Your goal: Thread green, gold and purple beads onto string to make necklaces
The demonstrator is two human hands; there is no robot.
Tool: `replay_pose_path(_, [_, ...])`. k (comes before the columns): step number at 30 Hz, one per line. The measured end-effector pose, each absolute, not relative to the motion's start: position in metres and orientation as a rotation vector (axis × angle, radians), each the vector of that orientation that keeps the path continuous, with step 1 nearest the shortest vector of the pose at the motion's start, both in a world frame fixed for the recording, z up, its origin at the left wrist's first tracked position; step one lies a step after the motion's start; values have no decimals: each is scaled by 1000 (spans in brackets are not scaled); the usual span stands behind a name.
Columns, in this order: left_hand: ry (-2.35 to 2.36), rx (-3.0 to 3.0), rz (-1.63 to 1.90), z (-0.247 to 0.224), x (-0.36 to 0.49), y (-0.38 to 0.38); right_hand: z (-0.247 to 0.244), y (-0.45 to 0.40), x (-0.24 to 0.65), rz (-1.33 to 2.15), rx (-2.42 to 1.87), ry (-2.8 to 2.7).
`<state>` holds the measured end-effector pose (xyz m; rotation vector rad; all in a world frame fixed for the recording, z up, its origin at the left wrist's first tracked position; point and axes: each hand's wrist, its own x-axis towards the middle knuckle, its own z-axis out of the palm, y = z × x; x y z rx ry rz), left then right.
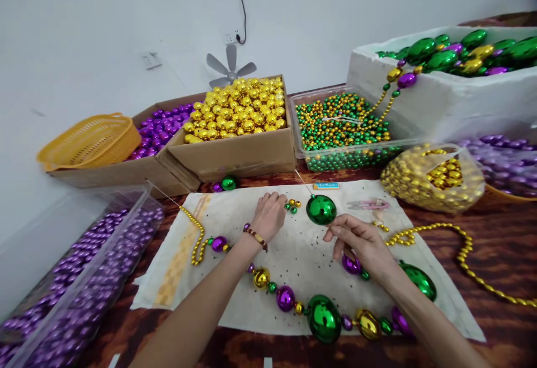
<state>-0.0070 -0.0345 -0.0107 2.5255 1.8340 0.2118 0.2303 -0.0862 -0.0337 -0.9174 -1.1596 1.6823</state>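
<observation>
Currently pinches large green bead (pixel 321 210) at one end with right hand (pixel 361 240), over white cloth (pixel 293 256). Holds left hand (pixel 270 214), fingers curled, beside small loose gold and green beads (pixel 293 210); grip there impossible to tell.

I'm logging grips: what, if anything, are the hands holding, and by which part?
Right hand: the large green bead, seemingly pinched at its lower-right end. Left hand: cannot be told; its fingertips are hidden.
</observation>
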Motion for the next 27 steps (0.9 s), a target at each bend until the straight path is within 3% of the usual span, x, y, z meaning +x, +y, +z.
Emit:
replay_pose_path(6, [1770, 2531, -18, -9, -23, -52, -37, -87, 234, 1596, -1045, -1145])
replay_pose_path(11, [1737, 2554, 7, -18, -26, -64, -42, -85, 231, 1549, -1124, -1214])
replay_pose_path(15, [1710, 2294, 376, -19, -26, -59, -48, -85, 231, 1490, -1123, -1297])
replay_pose_path(19, [1508, 1641, 829, -10, -23, -58, -53, -85, 233, 1427, -1113, -1367])
replay_pose_path(22, [1322, 1324, 962, -4, -18, -61, -51, -83, 234, 1385, -1132, -1418])
replay_pose_path(27, [1751, 1967, 657, -16, -11, -57, -43, -82, 235, 1384, -1194, -1352])
